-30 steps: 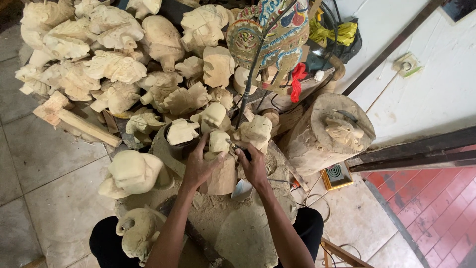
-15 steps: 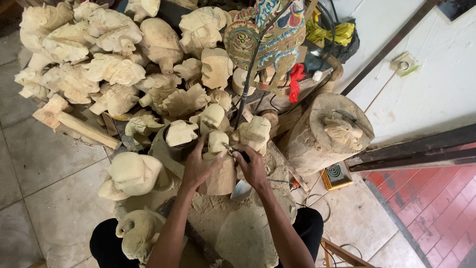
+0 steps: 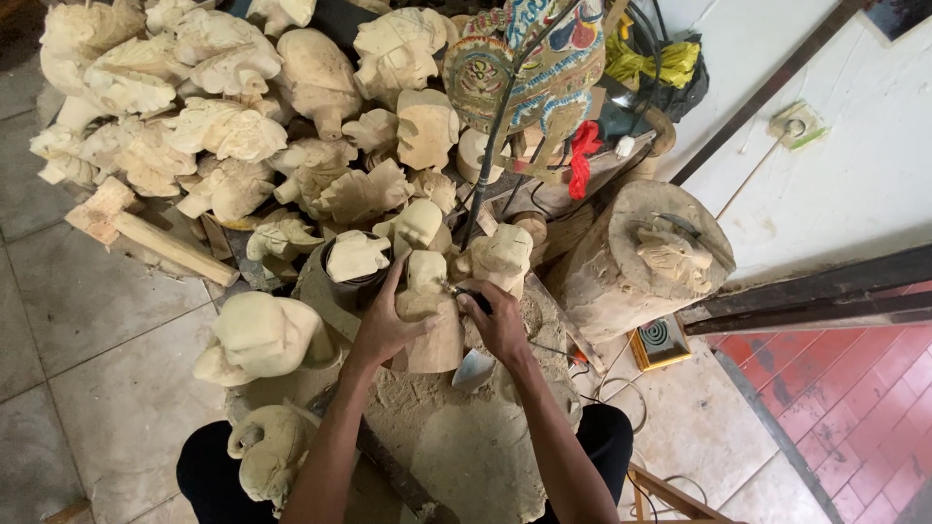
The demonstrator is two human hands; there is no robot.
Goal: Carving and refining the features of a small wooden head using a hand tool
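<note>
The left hand [image 3: 383,325] is wrapped around a pale wooden carving [image 3: 430,311] that stands upright on a round, sawdust-covered work block [image 3: 466,437] in the middle of the scene, just in front of the person's knees; the fingers curl against the carving's left side and the thumb reaches up along it. The right hand [image 3: 500,325] is closed on a small dark-handled carving tool [image 3: 464,291], whose tip meets the upper right side of the carving; the blade itself is too small to make out clearly. Just near of the right hand a metal blade [image 3: 474,369] lies on the block. Beyond the hands, to the far left, lies a heap of unfinished carved heads [image 3: 223,126], and a painted flat puppet [image 3: 529,68] stands at the far centre. To the right a thick log stump [image 3: 636,262] carries another carved head [image 3: 675,254], with red floor tiles [image 3: 854,408] further right.
</note>
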